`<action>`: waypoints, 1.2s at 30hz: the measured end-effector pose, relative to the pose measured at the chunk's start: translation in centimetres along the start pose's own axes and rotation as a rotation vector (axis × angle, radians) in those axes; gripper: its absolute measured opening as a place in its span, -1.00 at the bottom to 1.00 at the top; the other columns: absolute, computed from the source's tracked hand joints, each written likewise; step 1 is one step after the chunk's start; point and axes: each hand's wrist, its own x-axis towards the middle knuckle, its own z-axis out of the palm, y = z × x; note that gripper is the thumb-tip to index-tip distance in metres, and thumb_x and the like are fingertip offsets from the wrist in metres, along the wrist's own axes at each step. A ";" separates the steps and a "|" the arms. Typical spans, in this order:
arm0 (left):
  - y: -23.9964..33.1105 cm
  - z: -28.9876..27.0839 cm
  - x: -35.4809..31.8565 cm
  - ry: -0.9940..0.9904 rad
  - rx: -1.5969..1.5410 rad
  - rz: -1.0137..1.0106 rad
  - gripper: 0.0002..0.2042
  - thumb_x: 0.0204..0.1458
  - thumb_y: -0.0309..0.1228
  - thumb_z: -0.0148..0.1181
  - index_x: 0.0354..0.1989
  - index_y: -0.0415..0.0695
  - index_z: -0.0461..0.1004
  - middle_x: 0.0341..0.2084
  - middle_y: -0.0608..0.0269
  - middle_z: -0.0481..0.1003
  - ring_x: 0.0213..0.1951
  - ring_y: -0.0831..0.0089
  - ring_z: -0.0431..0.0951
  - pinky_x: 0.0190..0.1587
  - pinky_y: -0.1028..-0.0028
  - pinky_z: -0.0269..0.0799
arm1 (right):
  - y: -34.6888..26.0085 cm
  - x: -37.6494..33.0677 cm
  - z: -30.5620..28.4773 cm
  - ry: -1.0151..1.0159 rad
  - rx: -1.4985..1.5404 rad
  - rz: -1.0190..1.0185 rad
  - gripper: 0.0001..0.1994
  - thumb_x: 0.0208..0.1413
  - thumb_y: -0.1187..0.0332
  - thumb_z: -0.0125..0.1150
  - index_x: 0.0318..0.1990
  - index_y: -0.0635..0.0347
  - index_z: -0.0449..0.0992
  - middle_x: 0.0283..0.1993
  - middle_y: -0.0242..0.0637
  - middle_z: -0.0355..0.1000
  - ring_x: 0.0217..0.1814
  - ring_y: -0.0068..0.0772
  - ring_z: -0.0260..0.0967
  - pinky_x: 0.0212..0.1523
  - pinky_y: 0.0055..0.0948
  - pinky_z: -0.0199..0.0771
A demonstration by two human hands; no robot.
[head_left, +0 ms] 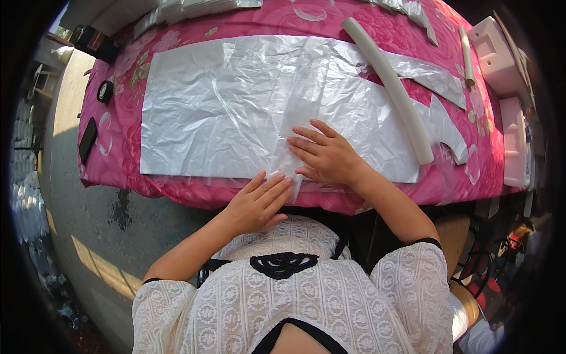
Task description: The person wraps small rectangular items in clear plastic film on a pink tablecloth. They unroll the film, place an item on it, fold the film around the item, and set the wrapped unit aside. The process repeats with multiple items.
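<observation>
A flat layer of thin, crinkled white plastic sheeting (200,106), perhaps bags, lies spread across the table in front of me. A more see-through strip of film (300,76) runs from its far edge toward me. My right hand (330,154) lies flat on the film with its fingers spread. At the near edge my left hand (256,203) rests with its fingers stretched out, the fingertips touching the film. Neither hand grips anything. Across the right part of the sheeting lies a long off-white tube (389,88).
A pink flowered cloth (127,141) covers the table. At the left are a dark jar (94,42), a black roll (105,91) and a black phone-like object (88,140). Plastic pieces (451,130), a shorter tube (466,56) and white foam boxes (498,56) are at the right.
</observation>
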 end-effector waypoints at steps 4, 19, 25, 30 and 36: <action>-1.1 -0.8 -0.5 0.082 -0.222 0.123 -0.60 -0.01 -0.19 0.04 -0.05 -0.19 0.39 -0.01 0.11 0.37 0.05 0.30 0.38 0.20 0.20 0.06 | 0.0 -0.7 0.0 0.040 -0.002 0.006 -0.68 -0.13 0.18 0.23 -0.25 0.20 0.51 -0.09 -0.34 0.44 0.06 -0.32 0.31 0.20 -0.20 0.12; -1.9 0.3 2.0 -0.304 0.072 0.060 -0.21 0.00 0.17 -0.23 0.25 -0.25 0.00 0.26 0.04 0.00 0.31 0.23 -0.09 0.29 0.18 -0.32 | 0.2 1.9 -0.2 -0.157 0.157 0.064 -0.44 0.00 0.17 0.01 0.16 0.25 0.21 0.30 -0.20 0.05 0.37 -0.28 -0.09 0.32 -0.27 -0.13; -1.5 0.0 1.9 -0.332 0.124 0.071 -0.21 -0.02 0.18 -0.20 0.23 -0.24 0.04 0.26 0.03 -0.02 0.31 0.22 -0.08 0.29 0.17 -0.32 | 4.7 2.1 1.0 -0.224 -0.050 0.201 -0.36 0.12 -0.03 -0.19 0.27 0.18 0.01 0.38 -0.25 -0.14 0.43 -0.32 -0.30 0.37 -0.28 -0.35; -1.6 -0.8 2.1 -0.375 0.037 0.134 -0.24 -0.03 0.13 -0.11 0.22 -0.21 0.06 0.27 0.04 -0.05 0.32 0.24 -0.11 0.29 0.18 -0.27 | 9.9 1.4 -0.7 -0.143 -0.356 0.573 -0.42 0.14 0.07 -0.12 0.26 0.16 0.05 0.36 -0.18 -0.11 0.43 -0.17 -0.36 0.36 -0.16 -0.40; -2.3 -2.0 3.5 -0.182 -0.189 0.258 -0.35 0.03 -0.05 -0.05 0.20 -0.27 0.08 0.26 0.05 -0.03 0.30 0.24 -0.07 0.28 0.24 -0.14 | 9.8 -2.5 -4.9 0.060 -0.588 0.842 -0.44 0.03 0.27 0.08 0.20 0.20 0.14 0.25 -0.09 0.06 0.35 -0.08 -0.16 0.30 -0.14 -0.17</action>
